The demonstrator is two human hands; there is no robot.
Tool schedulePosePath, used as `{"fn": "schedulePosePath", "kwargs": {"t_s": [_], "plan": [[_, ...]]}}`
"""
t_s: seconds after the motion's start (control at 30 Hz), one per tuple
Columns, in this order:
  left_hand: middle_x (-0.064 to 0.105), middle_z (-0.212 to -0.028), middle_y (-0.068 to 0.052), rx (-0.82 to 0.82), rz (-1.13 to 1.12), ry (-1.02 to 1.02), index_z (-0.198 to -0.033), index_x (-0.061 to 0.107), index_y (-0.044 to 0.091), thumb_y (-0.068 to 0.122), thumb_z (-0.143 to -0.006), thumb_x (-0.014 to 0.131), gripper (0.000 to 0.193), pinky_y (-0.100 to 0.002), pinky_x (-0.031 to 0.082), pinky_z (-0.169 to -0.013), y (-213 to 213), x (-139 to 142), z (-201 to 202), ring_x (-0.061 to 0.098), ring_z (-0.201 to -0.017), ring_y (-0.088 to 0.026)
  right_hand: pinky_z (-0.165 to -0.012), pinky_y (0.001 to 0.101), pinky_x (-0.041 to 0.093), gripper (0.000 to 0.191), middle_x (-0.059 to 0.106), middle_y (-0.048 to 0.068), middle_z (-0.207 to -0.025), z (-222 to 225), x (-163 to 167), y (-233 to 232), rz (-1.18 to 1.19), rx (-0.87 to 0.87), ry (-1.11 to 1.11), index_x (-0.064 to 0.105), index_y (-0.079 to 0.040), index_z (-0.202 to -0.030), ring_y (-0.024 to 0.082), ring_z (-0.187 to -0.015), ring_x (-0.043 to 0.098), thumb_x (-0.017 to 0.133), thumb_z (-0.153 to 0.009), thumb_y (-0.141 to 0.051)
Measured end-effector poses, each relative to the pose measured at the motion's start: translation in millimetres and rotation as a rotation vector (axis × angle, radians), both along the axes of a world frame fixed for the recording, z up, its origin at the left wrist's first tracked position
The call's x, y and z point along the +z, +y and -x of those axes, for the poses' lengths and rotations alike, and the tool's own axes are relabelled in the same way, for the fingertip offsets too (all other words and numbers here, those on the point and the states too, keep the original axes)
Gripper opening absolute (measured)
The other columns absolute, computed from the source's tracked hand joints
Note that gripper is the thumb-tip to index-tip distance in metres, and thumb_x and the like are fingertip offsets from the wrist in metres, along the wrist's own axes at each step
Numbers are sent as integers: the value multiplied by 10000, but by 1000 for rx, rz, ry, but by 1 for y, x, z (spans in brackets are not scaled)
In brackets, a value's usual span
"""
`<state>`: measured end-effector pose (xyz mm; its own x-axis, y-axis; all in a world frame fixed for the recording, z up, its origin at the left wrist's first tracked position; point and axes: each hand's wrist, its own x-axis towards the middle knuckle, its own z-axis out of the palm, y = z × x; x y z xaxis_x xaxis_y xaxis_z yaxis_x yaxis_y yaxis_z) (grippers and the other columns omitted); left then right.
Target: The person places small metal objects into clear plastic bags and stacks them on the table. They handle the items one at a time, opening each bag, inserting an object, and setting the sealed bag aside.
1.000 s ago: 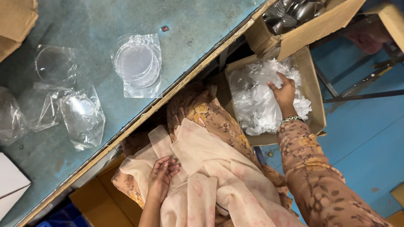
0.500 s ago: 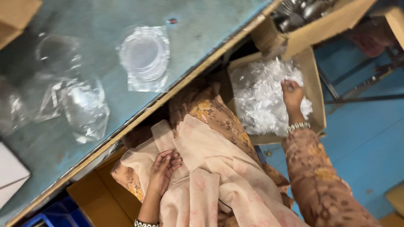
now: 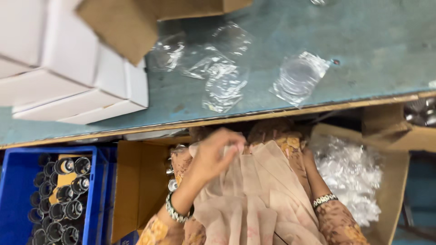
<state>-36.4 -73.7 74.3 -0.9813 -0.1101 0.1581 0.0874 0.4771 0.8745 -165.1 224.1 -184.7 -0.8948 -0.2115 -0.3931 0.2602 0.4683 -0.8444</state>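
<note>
Worn teal work surface (image 3: 363, 41) with a wooden front edge, seen from above.

Scuffed and stained across the top, paler patches near the middle; lit evenly from overhead, with soft glare on the right part. Stacked along the left: flat white cartons (image 3: 68, 86), overlapped by brown cardboard flaps (image 3: 118, 22). Below the edge, in shadow: a blue plastic crate (image 3: 97, 190) at the left, an open brown cardboard box (image 3: 136, 181) just beside it, and another open cardboard box (image 3: 399, 181) at the right. Blue-painted floor (image 3: 420, 199) visible at the far right, beside that box.
</note>
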Motion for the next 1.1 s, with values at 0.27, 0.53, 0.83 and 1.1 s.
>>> {"fn": "schedulePosePath", "kwargs": {"t_s": [0.27, 0.53, 0.83, 1.1], "plan": [[616, -1175, -220, 438, 603, 90, -1324, 554, 7, 468, -831, 882, 750, -484, 517, -858, -45, 23, 90, 563, -1057, -389, -743, 424, 545, 341, 747, 253, -930, 24, 38, -20, -159, 70, 127, 702, 46, -1099, 341, -835, 731, 601, -935, -235], [708, -1027, -135, 364, 283, -260, -1330, 502, 62, 343, -658, 921, 840, -416, 549, -804, -53, 7, 141, 687, -971, -301, -809, 466, 535, 284, 709, 284, -962, -8, 37, 1, -413, 39, 293, 706, -8, -1102, 459, -912, 675, 612, -952, -230], [777, -916, -40, 193, -276, 27, -1190, 611, 72, 92, -833, 818, 413, -300, 573, -808, -37, 20, 68, 731, -883, -124, -876, 364, 518, 188, 655, 122, -1097, -58, 145, -26, -76, -85, 773, 679, -49, -1084, 279, -1009, 654, 664, -896, -50], [729, -981, -79, 146, -125, 115, -1101, 656, 58, 24, -851, 751, 269, -309, 585, -775, 1, 45, 32, 751, -907, -190, -1001, 354, 488, 137, 712, 82, -1122, -45, 322, -82, -1, 114, 1291, 695, -71, -1096, 274, -1161, 640, 703, -966, -28]]}}
